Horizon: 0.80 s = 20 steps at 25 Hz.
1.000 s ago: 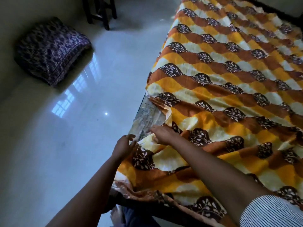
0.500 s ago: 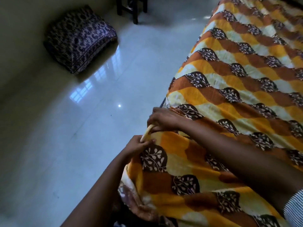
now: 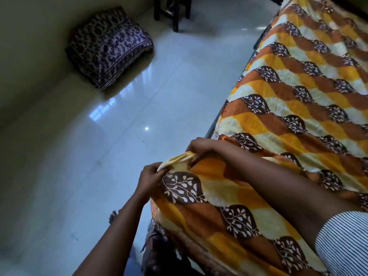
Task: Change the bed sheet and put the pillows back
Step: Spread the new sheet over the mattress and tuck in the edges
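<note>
Since before, both hands have raised the sheet (image 3: pixel 298 108) hem at the left edge of the bed (image 3: pixel 209 130). Left hand (image 3: pixel 150 174) and right hand (image 3: pixel 200 147) fingers pinch that bunched hem. Pillow (image 3: pixel 108 46) lies on the floor (image 3: pixel 99 156), well apart.

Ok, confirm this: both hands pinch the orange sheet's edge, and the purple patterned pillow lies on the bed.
No: the head view shows the purple patterned pillow on the floor against the wall. The left hand and right hand do pinch the edge of the orange sheet.
</note>
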Each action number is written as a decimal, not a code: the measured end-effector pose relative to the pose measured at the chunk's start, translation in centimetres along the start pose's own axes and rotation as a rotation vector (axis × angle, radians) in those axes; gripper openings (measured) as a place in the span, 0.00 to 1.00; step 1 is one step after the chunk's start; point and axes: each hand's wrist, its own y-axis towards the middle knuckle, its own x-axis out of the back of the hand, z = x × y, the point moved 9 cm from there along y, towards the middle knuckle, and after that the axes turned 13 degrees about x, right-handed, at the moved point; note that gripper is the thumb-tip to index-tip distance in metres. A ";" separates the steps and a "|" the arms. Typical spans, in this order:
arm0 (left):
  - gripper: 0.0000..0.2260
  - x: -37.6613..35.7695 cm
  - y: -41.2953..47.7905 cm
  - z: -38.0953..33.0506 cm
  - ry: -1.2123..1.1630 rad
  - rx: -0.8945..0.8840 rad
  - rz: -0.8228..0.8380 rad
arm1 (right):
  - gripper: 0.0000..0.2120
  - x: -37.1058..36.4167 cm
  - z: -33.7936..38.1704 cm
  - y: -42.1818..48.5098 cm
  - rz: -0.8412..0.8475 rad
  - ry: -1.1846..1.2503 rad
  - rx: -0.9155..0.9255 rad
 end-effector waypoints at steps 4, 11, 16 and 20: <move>0.10 3.0 1.0 2.9 0.179 0.027 -0.089 | 0.15 1.8 -0.3 3.0 -0.033 -0.080 -0.069; 0.11 6.4 4.0 7.4 0.249 -0.010 -0.174 | 0.17 2.4 1.7 9.5 -0.059 -0.129 -0.018; 0.12 9.0 4.9 10.3 0.141 0.020 -0.285 | 0.20 3.1 3.6 13.1 -0.150 -0.191 0.015; 0.17 10.5 5.5 12.7 0.058 0.060 -0.311 | 0.20 1.2 4.2 15.5 -0.147 -0.223 0.013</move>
